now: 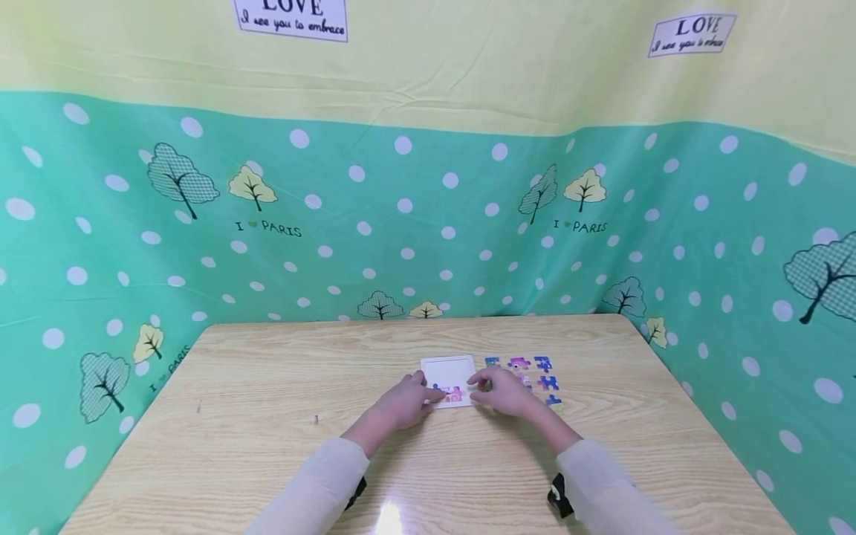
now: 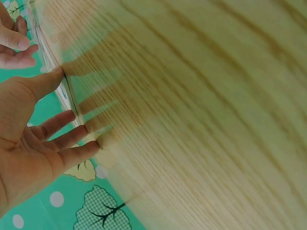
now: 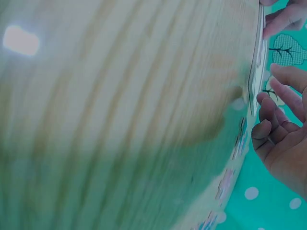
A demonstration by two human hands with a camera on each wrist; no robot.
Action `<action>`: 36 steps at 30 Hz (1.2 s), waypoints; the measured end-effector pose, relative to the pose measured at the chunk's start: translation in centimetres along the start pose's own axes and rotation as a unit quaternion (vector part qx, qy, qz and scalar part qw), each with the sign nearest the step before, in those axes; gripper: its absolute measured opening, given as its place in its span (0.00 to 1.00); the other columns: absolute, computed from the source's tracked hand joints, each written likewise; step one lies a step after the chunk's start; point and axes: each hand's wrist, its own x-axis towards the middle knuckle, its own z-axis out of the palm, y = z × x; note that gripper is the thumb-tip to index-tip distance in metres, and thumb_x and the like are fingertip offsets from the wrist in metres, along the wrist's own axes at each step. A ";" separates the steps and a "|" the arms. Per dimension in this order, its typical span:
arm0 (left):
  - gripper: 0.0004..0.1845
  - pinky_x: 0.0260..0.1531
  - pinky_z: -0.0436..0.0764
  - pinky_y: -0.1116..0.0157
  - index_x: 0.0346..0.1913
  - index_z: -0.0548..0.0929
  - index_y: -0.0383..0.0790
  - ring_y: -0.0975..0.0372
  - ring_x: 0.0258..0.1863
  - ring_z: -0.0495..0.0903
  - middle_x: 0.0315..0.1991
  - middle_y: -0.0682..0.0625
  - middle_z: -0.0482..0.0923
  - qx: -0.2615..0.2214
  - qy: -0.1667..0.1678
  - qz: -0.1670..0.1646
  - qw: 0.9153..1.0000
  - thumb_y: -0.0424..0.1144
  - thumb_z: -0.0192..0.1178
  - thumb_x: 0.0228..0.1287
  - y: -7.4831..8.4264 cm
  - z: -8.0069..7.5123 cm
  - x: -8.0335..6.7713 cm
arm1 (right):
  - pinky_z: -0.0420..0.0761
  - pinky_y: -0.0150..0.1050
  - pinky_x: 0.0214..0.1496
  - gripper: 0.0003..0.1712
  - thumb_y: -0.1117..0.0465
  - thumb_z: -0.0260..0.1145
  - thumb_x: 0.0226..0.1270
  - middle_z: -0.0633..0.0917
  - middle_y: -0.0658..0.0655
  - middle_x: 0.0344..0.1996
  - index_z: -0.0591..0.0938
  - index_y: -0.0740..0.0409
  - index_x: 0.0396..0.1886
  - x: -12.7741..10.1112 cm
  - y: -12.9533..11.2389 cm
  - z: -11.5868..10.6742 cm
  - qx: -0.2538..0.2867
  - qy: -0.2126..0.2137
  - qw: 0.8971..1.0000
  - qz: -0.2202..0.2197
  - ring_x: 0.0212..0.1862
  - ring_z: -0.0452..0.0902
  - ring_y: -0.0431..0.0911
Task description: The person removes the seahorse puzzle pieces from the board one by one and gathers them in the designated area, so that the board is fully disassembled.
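Observation:
A white puzzle tray (image 1: 446, 369) lies on the table, with a few joined pink and blue jigsaw pieces (image 1: 455, 396) along its near edge. My left hand (image 1: 403, 403) is at the tray's left side, its index finger reaching over these pieces and its thumb at the rim. In the left wrist view the fingers of the left hand (image 2: 41, 139) are spread and fairly straight. At the tray's right edge is my right hand (image 1: 503, 391), thumb and index finger apart. The right wrist view shows the right hand (image 3: 288, 129) with loosely bent fingers and nothing between them.
Several loose jigsaw pieces (image 1: 543, 363) lie in rows right of the tray, partly hidden by the right hand. A small grey bit (image 1: 316, 419) is on the wooden table (image 1: 267, 461) at left. A patterned green curtain (image 1: 401, 245) hangs behind and at both sides.

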 end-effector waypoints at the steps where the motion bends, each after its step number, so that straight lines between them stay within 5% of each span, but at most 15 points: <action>1: 0.17 0.48 0.80 0.56 0.57 0.79 0.58 0.48 0.49 0.76 0.49 0.41 0.73 0.000 0.000 0.000 1.000 0.42 0.57 0.66 0.0 0.0 0.0 | 0.77 0.33 0.36 0.16 0.61 0.67 0.56 0.80 0.54 0.34 0.82 0.60 0.45 0.0 -0.1 0.1 0.006 -0.002 1.000 0.004 0.35 0.73 0.42; 16: 0.18 0.43 0.82 0.57 0.56 0.79 0.58 0.50 0.45 0.77 0.47 0.41 0.74 -0.003 0.010 0.013 1.000 0.41 0.58 0.64 -0.2 0.2 0.0 | 0.76 0.34 0.38 0.14 0.62 0.67 0.57 0.81 0.55 0.34 0.83 0.62 0.43 0.7 -1.3 2.4 0.010 0.021 1.000 -0.013 0.38 0.74 0.45; 36: 0.17 0.44 0.81 0.56 0.55 0.80 0.57 0.49 0.45 0.77 0.48 0.40 0.75 -0.007 0.017 0.015 1.000 0.41 0.59 0.64 -0.2 0.0 -0.1 | 0.75 0.38 0.40 0.15 0.59 0.71 0.53 0.78 0.54 0.32 0.85 0.60 0.40 1.4 -1.5 3.6 -0.017 0.046 0.998 0.026 0.37 0.71 0.44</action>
